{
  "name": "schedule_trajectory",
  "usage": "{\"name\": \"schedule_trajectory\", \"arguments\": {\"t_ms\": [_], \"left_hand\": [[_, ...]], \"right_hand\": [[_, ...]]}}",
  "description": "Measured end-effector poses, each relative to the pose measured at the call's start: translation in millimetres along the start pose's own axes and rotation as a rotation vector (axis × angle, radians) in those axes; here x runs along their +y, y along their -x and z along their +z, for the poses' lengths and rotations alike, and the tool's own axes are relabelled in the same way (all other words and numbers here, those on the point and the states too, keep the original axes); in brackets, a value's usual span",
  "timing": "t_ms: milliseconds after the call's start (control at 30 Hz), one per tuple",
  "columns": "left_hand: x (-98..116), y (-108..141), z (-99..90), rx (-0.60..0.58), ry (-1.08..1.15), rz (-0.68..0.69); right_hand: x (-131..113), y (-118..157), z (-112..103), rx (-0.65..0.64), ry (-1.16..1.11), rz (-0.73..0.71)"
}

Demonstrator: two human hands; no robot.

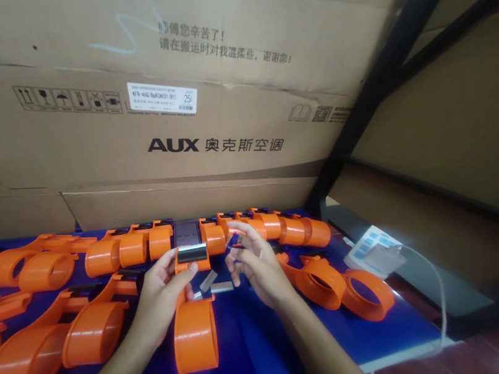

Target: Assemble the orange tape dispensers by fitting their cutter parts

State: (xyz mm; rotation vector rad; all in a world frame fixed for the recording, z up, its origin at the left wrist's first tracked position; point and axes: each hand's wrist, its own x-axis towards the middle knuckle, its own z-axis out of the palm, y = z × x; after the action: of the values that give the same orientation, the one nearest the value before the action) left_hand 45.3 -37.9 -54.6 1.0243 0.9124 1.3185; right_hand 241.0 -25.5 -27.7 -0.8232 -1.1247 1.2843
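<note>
Near the middle of the head view, my left hand [165, 293] grips an orange tape dispenser [195, 335] by its upper end, thumb across the front. A dark block with a toothed silver edge [192, 253] sits at that end, and the dispenser's wide ring hangs below. To the right, my right hand [255, 261] is raised with bent fingers, a small dark blue piece [233, 241] between thumb and forefinger. Between the hands, small metal strips [221, 287] lie on the blue surface [264, 347].
Several orange dispensers [97, 328] lie on both sides and in a row behind. A phone-like dark object [187, 234] lies behind my left hand. A large cardboard box [218, 104] stands at the back. A white box [374, 252] with a cable is at the right, beside a dark metal post [359, 102].
</note>
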Motion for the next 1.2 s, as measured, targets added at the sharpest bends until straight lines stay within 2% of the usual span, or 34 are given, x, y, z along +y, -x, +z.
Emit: {"name": "schedule_trajectory", "arguments": {"t_ms": [133,300,533,767,900,1000,1200], "left_hand": [[-2,0,-0.9,-0.013,-0.013,0.008],[-5,0,-2.3,-0.018,-0.026,0.005],[-5,-3,-1.4,0.0,-0.065,0.039],[-2,0,-1.2,-0.026,-0.059,0.05],[-3,0,-1.9,-0.012,-0.066,0.045],[-3,-1,-1.8,-0.009,-0.08,0.062],[0,1,0.4,-0.007,-0.111,0.105]], "right_hand": [[2,-1,1,0.004,-0.004,0.035],[10,-4,3,0.015,0.018,0.012],[11,2,13,0.008,-0.016,-0.068],[14,2,12,0.057,0.221,-0.257],[15,3,12,0.069,0.139,-0.19],[14,3,14,0.099,0.075,-0.208],[17,7,19,0.018,0.127,-0.259]]}}
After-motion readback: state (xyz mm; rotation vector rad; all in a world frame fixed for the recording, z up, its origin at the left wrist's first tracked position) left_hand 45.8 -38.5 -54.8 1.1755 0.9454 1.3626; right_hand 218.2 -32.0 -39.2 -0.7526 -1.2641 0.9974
